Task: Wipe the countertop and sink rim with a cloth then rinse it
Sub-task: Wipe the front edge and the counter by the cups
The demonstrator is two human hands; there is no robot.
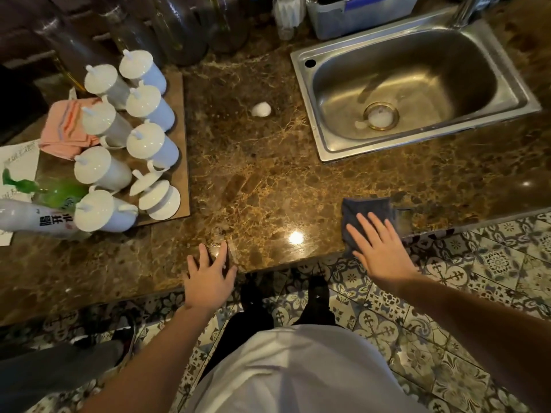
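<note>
A dark blue-grey cloth (365, 211) lies flat on the brown marble countertop (262, 174) near its front edge, in front of the steel sink (307, 93). My right hand (378, 245) presses on the cloth with straight, spread fingers. My left hand (208, 275) rests on the counter's front edge with fingers lying over the rim and holds nothing. The sink basin is bare but for white foam at the drain (381, 115).
A white blob of foam (261, 109) sits on the counter left of the sink. A board (182, 138) at the left carries several white lidded cups. A pink cloth (67, 129), a green bottle (56, 190) and a white bottle (32, 219) lie beside it. Glass jars (179, 28) line the back.
</note>
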